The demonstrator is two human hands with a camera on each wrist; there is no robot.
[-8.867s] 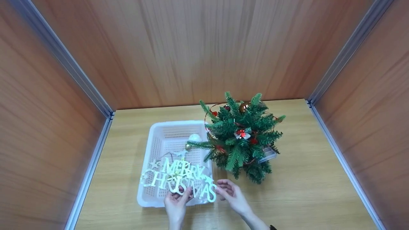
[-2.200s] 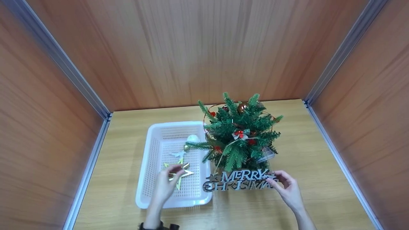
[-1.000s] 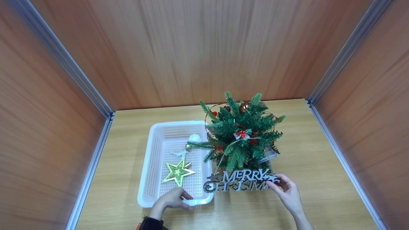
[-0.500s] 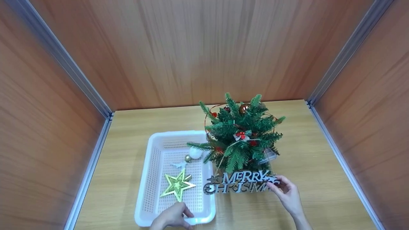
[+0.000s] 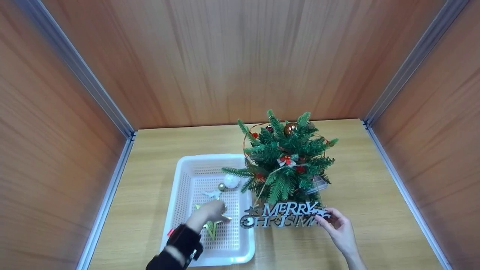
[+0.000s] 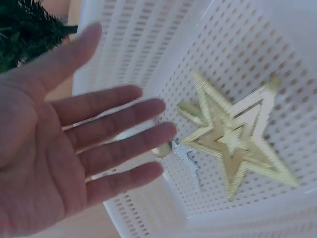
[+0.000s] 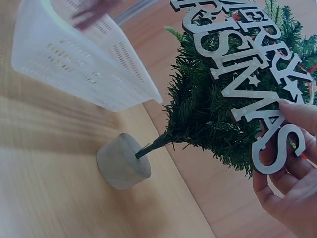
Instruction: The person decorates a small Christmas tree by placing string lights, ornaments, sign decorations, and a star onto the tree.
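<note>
My right hand (image 5: 339, 229) pinches the right end of a "MERRY CHRISTMAS" letter sign (image 7: 270, 166). The sign hangs before a small artificial Christmas tree (image 5: 281, 187), its cord looped over the branches. My left hand (image 5: 213, 210) is above a white perforated plastic basket (image 5: 221, 261), with straight, spread fingers in the left wrist view and nothing in them. Beneath and beside that hand lies a gold star ornament (image 6: 232, 141), partly covered in the head view. A small silvery figure (image 5: 213, 194), a small gold ball (image 5: 222, 186) and a white ball (image 5: 231, 181) lie farther back inside.
The tree stands on a round grey base (image 7: 121, 161), right beside the basket. Its left branch overhangs the basket. A clear plastic piece (image 5: 318, 184) shows at the tree's right. Wood-patterned walls (image 5: 240, 63) enclose the tabletop (image 5: 375, 210) on three sides.
The sign, earlier held over the basket, now hangs on the tree. My left hand pulled the basket nearer by its front rim, let go and moved over the star. The right hand stayed.
</note>
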